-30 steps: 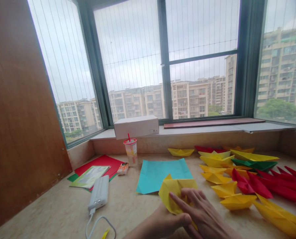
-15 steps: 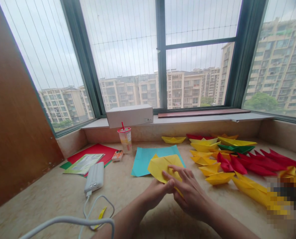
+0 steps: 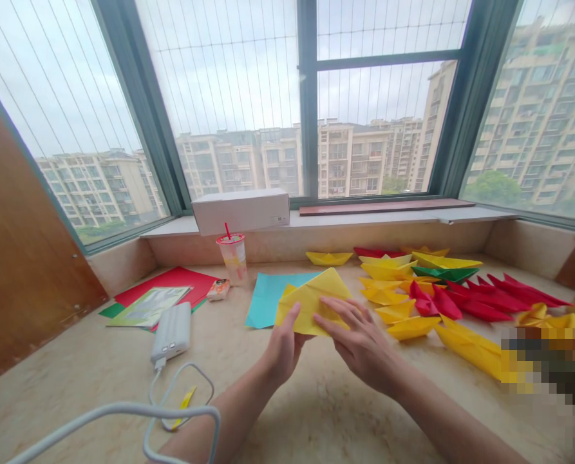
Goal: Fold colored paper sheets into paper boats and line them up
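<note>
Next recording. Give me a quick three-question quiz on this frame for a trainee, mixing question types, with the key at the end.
1. True or false: the left hand and the right hand both touch the yellow paper.
2. What colour is the flat sheet lying just beyond the yellow paper? A) teal B) purple C) black
3. Fill in: the cup with a red straw stands to the ___ of that sheet.

Key: 1 true; 2 A; 3 left.
</note>
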{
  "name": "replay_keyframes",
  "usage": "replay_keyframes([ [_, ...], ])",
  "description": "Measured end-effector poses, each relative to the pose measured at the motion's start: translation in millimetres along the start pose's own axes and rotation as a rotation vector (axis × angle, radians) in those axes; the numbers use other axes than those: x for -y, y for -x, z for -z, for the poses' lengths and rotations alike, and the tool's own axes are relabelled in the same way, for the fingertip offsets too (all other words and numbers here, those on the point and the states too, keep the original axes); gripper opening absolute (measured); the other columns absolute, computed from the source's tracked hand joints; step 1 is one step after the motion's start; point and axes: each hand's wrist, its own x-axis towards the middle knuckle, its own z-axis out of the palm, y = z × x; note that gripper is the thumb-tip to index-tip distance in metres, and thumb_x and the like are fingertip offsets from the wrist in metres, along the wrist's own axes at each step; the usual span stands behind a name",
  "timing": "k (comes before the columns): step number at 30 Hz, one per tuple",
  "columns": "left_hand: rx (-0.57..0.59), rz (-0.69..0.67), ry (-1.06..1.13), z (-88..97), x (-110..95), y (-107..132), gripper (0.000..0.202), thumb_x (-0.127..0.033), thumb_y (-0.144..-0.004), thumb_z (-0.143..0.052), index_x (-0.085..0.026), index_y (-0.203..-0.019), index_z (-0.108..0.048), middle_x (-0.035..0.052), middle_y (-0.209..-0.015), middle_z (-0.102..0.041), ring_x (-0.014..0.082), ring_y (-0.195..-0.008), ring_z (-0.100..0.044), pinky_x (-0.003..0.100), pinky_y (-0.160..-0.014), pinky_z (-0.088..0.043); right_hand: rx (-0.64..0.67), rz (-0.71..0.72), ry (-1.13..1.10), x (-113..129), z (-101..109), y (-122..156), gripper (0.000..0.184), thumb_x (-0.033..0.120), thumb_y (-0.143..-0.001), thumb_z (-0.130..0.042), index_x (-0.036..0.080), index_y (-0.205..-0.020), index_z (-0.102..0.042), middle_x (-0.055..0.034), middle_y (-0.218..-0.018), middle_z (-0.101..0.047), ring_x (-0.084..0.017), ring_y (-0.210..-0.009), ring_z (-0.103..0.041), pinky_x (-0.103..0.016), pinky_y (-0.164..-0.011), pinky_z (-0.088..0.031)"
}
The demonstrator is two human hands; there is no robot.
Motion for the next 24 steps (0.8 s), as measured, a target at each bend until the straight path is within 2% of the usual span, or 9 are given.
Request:
replay_keyframes([
  [2,-0.078,-0.042,-0.032,-0.2,-2.9,-4.4,0.045,-0.035,-0.086,-0.066,-0.017,-0.126,-0.058,0.0118,-0.121,-0.069,0.0285,-0.112,-0.065,0.042,-0.095,-0.053,-0.035,-0.021,-0.002,-2.6,1.7,0.1,0.055,0.005,-0.087,-0.049,0.033,-0.135,-0.056,-0.0074,-0.148,-0.046,-0.026,-0.134,-0.045,-0.052,-0.108,-0.038],
  [5,-0.122,-0.104,-0.03,0.3,-9.9,-9.4,0.046,-0.031,-0.084,-0.067,-0.018,-0.128,-0.057,0.0108,-0.119,-0.07,0.0265,-0.107,-0.067,0.038,-0.09,-0.056,-0.13,-0.102,-0.011,-7.3,4.8,1.4,0.042,0.012,-0.088,-0.057,0.033,-0.125,-0.065,-0.0073,-0.149,-0.043,-0.029,-0.134,-0.044,-0.054,-0.108,-0.037],
  [8,-0.118,-0.173,0.01,1.3,-19.8,-11.2,0.052,-0.025,-0.084,-0.065,-0.024,-0.134,-0.051,0.0071,-0.124,-0.068,0.0235,-0.106,-0.068,0.034,-0.085,-0.058,-0.227,-0.198,-0.059,-13.4,8.0,3.3,0.031,0.023,-0.089,-0.063,0.034,-0.117,-0.069,-0.0058,-0.153,-0.037,-0.032,-0.137,-0.039,-0.057,-0.108,-0.035],
  [11,-0.079,-0.18,0.038,3.9,-28.4,-10.0,0.056,-0.023,-0.085,-0.062,-0.031,-0.138,-0.046,0.0045,-0.129,-0.064,0.0209,-0.1,-0.069,0.029,-0.072,-0.061,-0.318,-0.279,-0.217,-20.0,9.9,4.5,0.022,0.031,-0.09,-0.064,0.033,-0.11,-0.072,-0.005,-0.154,-0.034,-0.032,-0.138,-0.037,-0.057,-0.109,-0.035],
  [13,-0.039,-0.156,0.047,5.7,-31.1,-8.1,0.055,-0.023,-0.086,-0.06,-0.033,-0.138,-0.045,0.0045,-0.131,-0.062,0.0196,-0.092,-0.07,0.026,-0.059,-0.061,-0.36,-0.307,-0.396,-23.5,10.2,4.2,0.017,0.034,-0.089,-0.065,0.03,-0.103,-0.074,-0.0066,-0.149,-0.041,-0.03,-0.133,-0.045,-0.054,-0.106,-0.04],
  [15,0.008,-0.133,0.047,6.8,-31.2,-6.4,0.055,-0.022,-0.087,-0.058,-0.033,-0.139,-0.044,0.0046,-0.132,-0.06,0.0195,-0.09,-0.069,0.027,-0.054,-0.061,-0.388,-0.349,-0.553,-25.7,10.5,2.8,0.015,0.037,-0.088,-0.066,0.027,-0.095,-0.075,-0.0082,-0.135,-0.055,-0.028,-0.123,-0.054,-0.049,-0.101,-0.047],
  [17,0.053,-0.121,0.036,7.0,-29.8,-5.3,0.057,-0.02,-0.086,-0.057,-0.034,-0.139,-0.043,0.0042,-0.131,-0.06,0.021,-0.096,-0.068,0.031,-0.061,-0.063,-0.428,-0.404,-0.651,-26.6,11.1,0.7,0.015,0.039,-0.088,-0.067,0.026,-0.088,-0.075,-0.0079,-0.115,-0.067,-0.026,-0.113,-0.06,-0.047,-0.096,-0.05],
  [19,0.086,-0.121,0.018,6.9,-27.9,-5.1,0.058,-0.019,-0.085,-0.058,-0.034,-0.139,-0.043,0.0035,-0.127,-0.062,0.0222,-0.104,-0.066,0.036,-0.072,-0.063,-0.483,-0.45,-0.723,-27.0,11.9,-1.8,0.018,0.04,-0.088,-0.066,0.024,-0.087,-0.074,-0.0075,-0.103,-0.07,-0.025,-0.105,-0.063,-0.045,-0.093,-0.053],
  [24,0.098,-0.198,-0.056,7.5,-25.1,-5.0,0.061,-0.022,-0.082,-0.064,-0.037,-0.137,-0.042,-0.0011,-0.119,-0.065,0.0184,-0.105,-0.065,0.04,-0.09,-0.058,-0.552,-0.567,-0.83,-30.0,12.4,-5.3,0.026,0.045,-0.085,-0.067,0.021,-0.093,-0.072,-0.0095,-0.111,-0.066,-0.024,-0.106,-0.063,-0.042,-0.094,-0.054],
])
